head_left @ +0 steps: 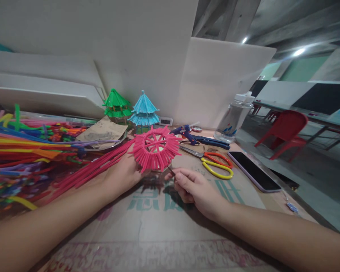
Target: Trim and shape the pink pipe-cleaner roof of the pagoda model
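Note:
My left hand point(127, 167) grips a round pink pipe-cleaner piece point(154, 161) from behind. That piece is a fringed ring with crossed spokes in its middle, tilted toward me, and most of my left fingers are hidden by it. At its lower right, my right hand point(195, 189) pinches a thin dark stick, whose tip reaches the pink fringe; whether it is fixed there I cannot tell. A bundle of loose pink pipe cleaners point(93, 172) lies beside my left wrist. Behind the ring stand a blue pipe-cleaner pagoda point(144, 109) and a green one point(116, 104).
Scissors point(215, 162), a blue glue gun point(188, 134), dark-handled pliers point(212, 141) and a phone point(253, 172) lie to the right. A water bottle point(234, 119) stands behind them. Heaped colored pipe cleaners point(25, 151) cover the left side. White boards point(223, 75) rise at the back.

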`<state>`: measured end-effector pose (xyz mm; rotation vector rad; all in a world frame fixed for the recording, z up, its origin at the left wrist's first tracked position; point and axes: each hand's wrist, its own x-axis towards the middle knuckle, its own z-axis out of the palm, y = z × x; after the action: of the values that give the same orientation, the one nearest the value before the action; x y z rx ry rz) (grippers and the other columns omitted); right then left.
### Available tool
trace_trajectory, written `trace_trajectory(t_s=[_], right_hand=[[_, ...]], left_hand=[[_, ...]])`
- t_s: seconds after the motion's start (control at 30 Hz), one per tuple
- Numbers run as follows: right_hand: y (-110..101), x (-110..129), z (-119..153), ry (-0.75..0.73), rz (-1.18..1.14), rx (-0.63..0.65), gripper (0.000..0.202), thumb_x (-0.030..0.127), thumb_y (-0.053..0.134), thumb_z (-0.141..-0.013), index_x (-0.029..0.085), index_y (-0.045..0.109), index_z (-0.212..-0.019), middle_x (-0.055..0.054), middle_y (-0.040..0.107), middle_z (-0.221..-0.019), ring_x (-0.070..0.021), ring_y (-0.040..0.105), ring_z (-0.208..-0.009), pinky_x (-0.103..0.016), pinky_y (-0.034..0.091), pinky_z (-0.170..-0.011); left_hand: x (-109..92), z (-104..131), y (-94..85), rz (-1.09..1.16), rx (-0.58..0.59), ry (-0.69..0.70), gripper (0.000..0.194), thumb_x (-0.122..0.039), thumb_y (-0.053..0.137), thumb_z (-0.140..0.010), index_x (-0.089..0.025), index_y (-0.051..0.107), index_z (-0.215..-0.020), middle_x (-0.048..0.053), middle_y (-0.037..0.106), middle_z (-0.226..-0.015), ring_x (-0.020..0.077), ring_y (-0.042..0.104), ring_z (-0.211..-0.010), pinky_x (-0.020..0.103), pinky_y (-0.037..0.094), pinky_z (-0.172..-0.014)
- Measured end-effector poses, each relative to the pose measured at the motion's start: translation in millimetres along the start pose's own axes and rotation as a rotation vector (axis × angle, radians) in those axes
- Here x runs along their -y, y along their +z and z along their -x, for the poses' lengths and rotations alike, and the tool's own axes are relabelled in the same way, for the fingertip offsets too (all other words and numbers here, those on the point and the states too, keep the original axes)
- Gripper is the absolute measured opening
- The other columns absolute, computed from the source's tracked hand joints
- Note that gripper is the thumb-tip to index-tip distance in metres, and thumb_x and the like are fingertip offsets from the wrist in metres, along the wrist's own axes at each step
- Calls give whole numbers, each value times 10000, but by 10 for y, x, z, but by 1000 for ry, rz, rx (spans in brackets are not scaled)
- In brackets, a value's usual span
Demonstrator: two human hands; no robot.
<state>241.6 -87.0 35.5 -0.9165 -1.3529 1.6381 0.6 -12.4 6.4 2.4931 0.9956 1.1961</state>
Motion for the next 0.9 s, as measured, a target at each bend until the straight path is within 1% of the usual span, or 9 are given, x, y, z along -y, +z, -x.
trace_trajectory(t_s=[0.1, 0.2, 0.33, 0.5, 0.57, 0.63, 0.73, 0.8, 0.9], right_hand=[[-15, 5, -8, -45, 3, -51, 600, 726, 805, -774, 153, 684, -902, 96, 387, -556, -57, 237, -464, -230, 117, -426], [-43, 10, -34, -37, -20, -92, 634, 739, 823, -737, 153, 684, -936, 92, 406, -575, -55, 228, -467, -224, 108, -423], [-65, 4, -54, -19, 12, -75, 658, 763, 805, -741, 147, 691, -943, 95, 394, -577, -52, 226, -460, -224, 97, -418], [-64, -7, -58, -30, 65, -69, 644, 758, 776, -773, 142, 702, -946, 91, 395, -575, -57, 235, -456, -231, 95, -417], [-64, -8, -59, -34, 75, -73, 625, 749, 766, -787, 147, 699, -941, 95, 388, -564, -59, 231, -455, -232, 90, -415], [-64, -8, -59, -41, 81, -75, 606, 740, 755, -802, 152, 697, -937, 98, 380, -552, -63, 231, -456, -234, 83, -416], [-66, -7, -57, -47, 68, -83, 585, 722, 755, -812, 154, 697, -943, 102, 372, -548, -66, 231, -457, -237, 79, -416], [-66, -5, -56, -48, 53, -89, 586, 722, 764, -801, 156, 689, -931, 108, 363, -549, -62, 218, -450, -238, 81, -411], [-61, 2, -58, -48, 50, -92, 602, 736, 781, -775, 159, 676, -910, 111, 360, -550, -58, 212, -446, -235, 85, -407]], left_hand=[[11, -10, -7, -7, 20, 4, 389, -268, 649, -958, -246, 696, -1344, 86, 742, -1368, 310, 693, -1258, 520, 505, -1178], [43, 24, -6, -51, 26, -14, 356, -260, 621, -969, -256, 708, -1315, 84, 727, -1396, 321, 653, -1320, 529, 491, -1184], [65, 66, 0, -78, 20, -54, 329, -251, 626, -964, -253, 718, -1280, 89, 724, -1378, 333, 646, -1307, 542, 511, -1148], [21, 46, -10, -37, 20, -16, 360, -210, 609, -964, -258, 697, -1309, 91, 690, -1421, 331, 632, -1312, 547, 492, -1168], [30, 44, -6, -46, 6, -44, 385, -197, 630, -940, -250, 687, -1317, 101, 691, -1402, 337, 624, -1319, 556, 475, -1187], [56, 51, 1, -52, -6, -68, 388, -220, 653, -928, -243, 681, -1315, 109, 692, -1376, 342, 619, -1317, 566, 463, -1200], [94, 65, 8, -65, -13, -78, 334, -268, 648, -942, -242, 693, -1272, 108, 694, -1334, 339, 619, -1300, 569, 466, -1192], [107, 70, 10, -69, -19, -84, 314, -285, 657, -939, -241, 700, -1247, 109, 697, -1299, 338, 623, -1287, 563, 473, -1185], [118, 72, 12, -68, -17, -98, 338, -294, 671, -929, -247, 695, -1262, 108, 696, -1278, 339, 624, -1277, 555, 488, -1170]])
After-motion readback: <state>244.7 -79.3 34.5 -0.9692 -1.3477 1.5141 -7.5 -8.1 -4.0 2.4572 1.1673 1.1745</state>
